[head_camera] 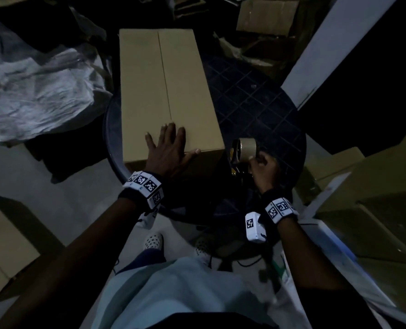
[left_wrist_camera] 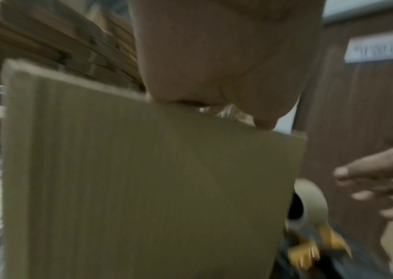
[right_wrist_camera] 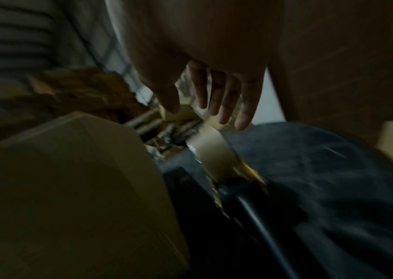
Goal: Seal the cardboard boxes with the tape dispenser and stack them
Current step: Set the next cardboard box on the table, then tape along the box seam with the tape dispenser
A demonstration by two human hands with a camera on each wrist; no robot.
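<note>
A closed cardboard box (head_camera: pixel 166 91) lies lengthwise on a dark round table (head_camera: pixel 256 103), and I see no tape on its centre seam. My left hand (head_camera: pixel 171 148) presses flat on the near end of the box top with fingers spread and the thumb at the near right corner. The left wrist view shows the box's (left_wrist_camera: pixel 142 188) near face below the palm (left_wrist_camera: pixel 226 66). A tape dispenser (head_camera: pixel 243 148) with a tan roll stands just right of the box. My right hand (head_camera: pixel 265 169) is at the dispenser; its fingers (right_wrist_camera: pixel 224 105) hang straight over the roll (right_wrist_camera: pixel 214 149), not wrapped around it.
Crumpled pale plastic sheeting (head_camera: pixel 30 91) lies left of the table. Flat and folded cardboard (head_camera: pixel 375 186) is piled at the right, with more at the lower left (head_camera: pixel 2 245) and far back (head_camera: pixel 266 17). A white panel (head_camera: pixel 339 43) leans at the right.
</note>
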